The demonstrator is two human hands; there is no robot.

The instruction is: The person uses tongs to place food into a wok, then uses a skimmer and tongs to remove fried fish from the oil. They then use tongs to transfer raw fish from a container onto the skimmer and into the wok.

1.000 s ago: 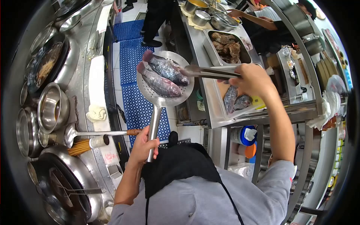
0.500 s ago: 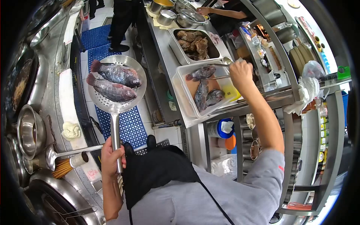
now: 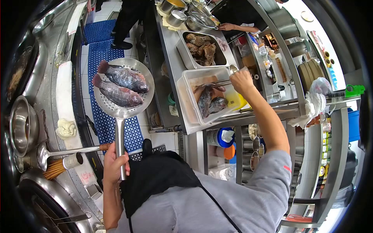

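My left hand (image 3: 115, 163) is closed round the handle of a large perforated metal skimmer (image 3: 120, 111). Two whole dark fish with reddish tails lie side by side on it, an upper fish (image 3: 125, 78) and a lower fish (image 3: 118, 94). My right hand (image 3: 241, 82) grips metal tongs (image 3: 222, 83) that reach into a clear plastic tub (image 3: 186, 97). Several dark fish (image 3: 204, 103) lie in the tub; the tong tips are at the uppermost one, and I cannot tell whether they pinch it. A small metal ladle bowl (image 3: 233, 69) shows beside my right hand.
Behind the tub, a steel pan (image 3: 186, 54) holds brown chunks. Pots (image 3: 176, 17) stand farther back, near another person's hand (image 3: 227, 26). Woks and a metal bowl (image 3: 24, 126) line the left counter (image 3: 50, 89). Someone's dark-clothed legs (image 3: 126, 23) are in the aisle.
My right hand and the tongs have moved slightly left and down, and the uppermost fish in the tub lies differently. The skimmer with its two fish has shifted slightly right in view.
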